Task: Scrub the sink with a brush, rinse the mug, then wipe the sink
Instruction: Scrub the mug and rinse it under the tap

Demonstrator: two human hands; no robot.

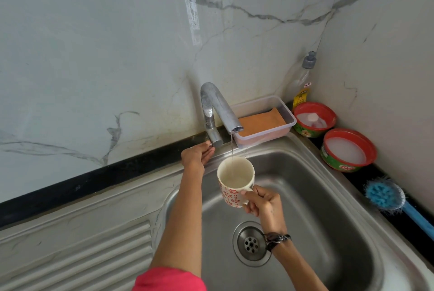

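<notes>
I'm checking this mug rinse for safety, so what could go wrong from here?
1. The mug is held only by its handle in the right hand while water fills it; it may get heavier and tip or slip into the sink.
2. The stream lands near the mug's far rim, so a small shift could send it splashing outside.
3. The left hand is at the tap lever; opening it further might splash water out.

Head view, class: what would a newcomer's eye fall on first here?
The patterned mug, gripped by the right hand over the sink, catches a thin stream from the tap. The left hand rests at the tap's lever. A blue brush lies on the right ledge.
</notes>
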